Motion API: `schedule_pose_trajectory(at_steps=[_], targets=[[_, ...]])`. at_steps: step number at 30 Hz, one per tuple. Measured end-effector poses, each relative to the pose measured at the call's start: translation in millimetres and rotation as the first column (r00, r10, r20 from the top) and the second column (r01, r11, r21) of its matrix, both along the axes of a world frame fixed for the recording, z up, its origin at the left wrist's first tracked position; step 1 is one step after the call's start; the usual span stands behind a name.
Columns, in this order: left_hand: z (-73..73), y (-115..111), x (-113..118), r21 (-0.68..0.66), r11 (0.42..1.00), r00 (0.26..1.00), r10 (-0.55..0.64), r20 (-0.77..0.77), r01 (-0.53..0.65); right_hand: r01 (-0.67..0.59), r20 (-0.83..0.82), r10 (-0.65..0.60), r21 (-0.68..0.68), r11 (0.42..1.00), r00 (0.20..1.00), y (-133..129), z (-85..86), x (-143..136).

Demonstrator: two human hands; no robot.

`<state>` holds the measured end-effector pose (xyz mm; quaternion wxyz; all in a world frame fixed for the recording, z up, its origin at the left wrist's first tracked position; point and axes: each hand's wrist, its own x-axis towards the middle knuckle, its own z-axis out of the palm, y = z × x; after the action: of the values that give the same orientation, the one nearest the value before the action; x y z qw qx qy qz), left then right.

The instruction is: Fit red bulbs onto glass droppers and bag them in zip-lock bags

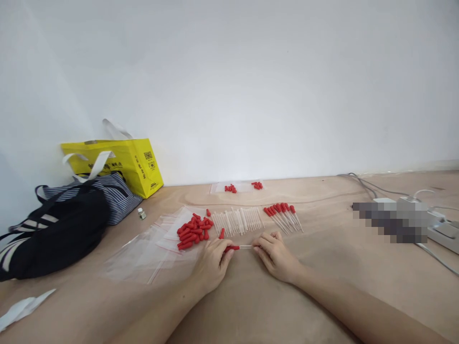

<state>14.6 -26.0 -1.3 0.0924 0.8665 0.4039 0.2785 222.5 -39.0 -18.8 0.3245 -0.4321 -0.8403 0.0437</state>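
My left hand point(213, 262) pinches a red rubber bulb point(233, 248) near the front middle of the table. From the bulb a thin clear tube point(245, 247) runs right, and the fingers of my right hand point(275, 255) close on its other end. Bulb and tube meet in one line. A heap of red bulbs point(193, 231) lies on clear plastic bags, left of my left hand. Behind my hands is a row of loose clear tubes point(238, 220). Several droppers with red bulbs point(287, 216) lie right of that row. One loose bulb point(222, 233) rests just behind my left fingers.
Clear bags point(143, 253) spread to the left. Further back lies a bag with small red bulbs point(230, 188). A yellow bag point(143, 167), a black bag point(68, 229) and a small bottle point(142, 213) stand left. A power strip point(444, 235) with cables is right.
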Motion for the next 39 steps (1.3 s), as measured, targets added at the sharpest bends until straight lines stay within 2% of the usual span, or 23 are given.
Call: schedule_pose_trajectory(at_steps=[12,21,28,39], targets=[[-0.2,-1,6,0.066,0.994,0.988,0.078,0.131,-0.088,-0.029,-0.109,0.031,0.021,0.999,0.994,-16,1.9,-18],[2.2,-5,4,0.036,0.999,0.997,-0.030,0.065,0.028,-0.037,0.040,0.031,0.159,0.986,0.999,-13,8.5,-7],[2.6,-12,7,0.100,0.993,0.998,-0.061,0.030,0.057,-0.023,0.053,0.010,0.259,0.966,0.999,-11,4.7,-9],[4.1,-14,10,0.128,0.987,0.995,-0.099,0.013,0.097,-0.053,0.031,0.047,0.250,0.967,0.998,-12,1.9,-14]])
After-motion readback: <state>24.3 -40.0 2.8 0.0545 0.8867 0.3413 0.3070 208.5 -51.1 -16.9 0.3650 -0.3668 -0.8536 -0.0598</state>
